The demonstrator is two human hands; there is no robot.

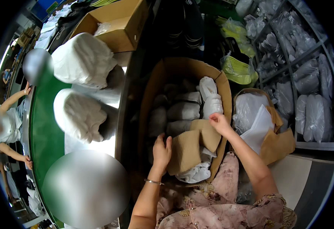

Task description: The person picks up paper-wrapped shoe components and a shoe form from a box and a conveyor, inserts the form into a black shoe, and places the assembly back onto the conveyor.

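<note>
A tall cardboard box (225, 89) stands in front of me, holding several white-wrapped bundles (184, 111). Across its near part lies a bent piece of brown cardboard (184, 152), with crumpled white wrapping (195, 171) under its near edge. My left hand (162, 152) is beside the cardboard's left edge, thumb and fingers apart; no object shows in it. Over the right side of the box, my right hand (219, 123) has its fingers curled together near the lower end of an upright white bundle (212, 99). Whatever the fingertips hold, if anything, is hidden.
Left of the box runs a metal-edged table (115, 99) with white cloth-covered forms (79, 61) and an open carton (117, 32). A person (10, 122) is across the green belt (46, 114). A smaller carton (285, 147) and a rack (277, 72) of plastic-wrapped items stand right.
</note>
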